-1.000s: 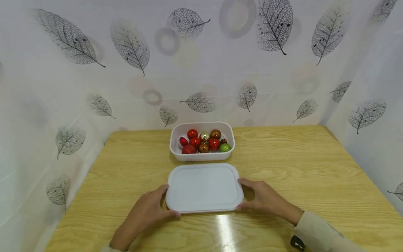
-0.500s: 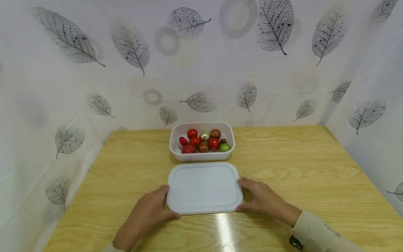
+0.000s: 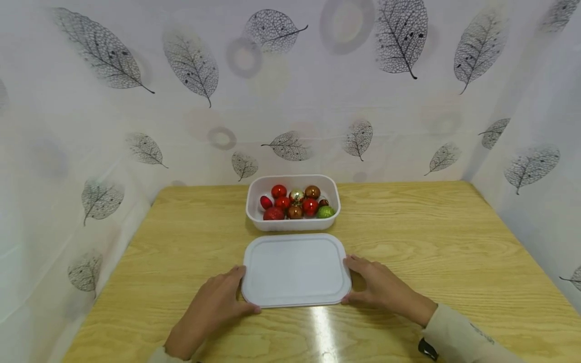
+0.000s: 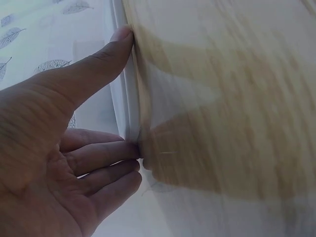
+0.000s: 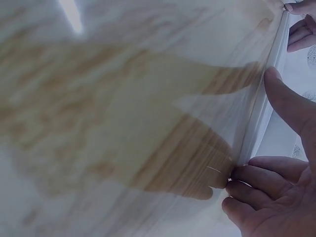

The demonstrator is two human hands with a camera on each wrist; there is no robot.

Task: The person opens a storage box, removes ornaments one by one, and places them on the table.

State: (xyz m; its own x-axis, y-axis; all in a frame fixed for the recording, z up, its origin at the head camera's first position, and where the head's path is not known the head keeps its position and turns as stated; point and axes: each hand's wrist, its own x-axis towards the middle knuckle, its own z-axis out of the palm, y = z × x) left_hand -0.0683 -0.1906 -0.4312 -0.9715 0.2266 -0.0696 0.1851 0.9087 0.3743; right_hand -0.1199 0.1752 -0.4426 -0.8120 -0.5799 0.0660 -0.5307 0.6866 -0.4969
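Note:
In the head view a white rectangular lid (image 3: pixel 296 270) with rounded corners lies flat, close over the table. My left hand (image 3: pixel 213 305) grips its left end, thumb at the near corner and fingers along the side. At the opposite end my right hand (image 3: pixel 386 287) holds it the same way. The left wrist view shows the left thumb and fingertips against the rim of the lid (image 4: pixel 129 94). Just behind the lid stands a white plastic container (image 3: pixel 292 226), open at the top, with several red, brown, gold and green Christmas baubles (image 3: pixel 310 206) in it.
The glossy wooden table (image 3: pixel 431 242) reflects a bright streak of light near its front. A white curtain (image 3: pixel 295 111) printed with leaves rises behind the table and along both sides. Something black (image 3: pixel 427 349) shows under the right sleeve (image 3: pixel 463 333).

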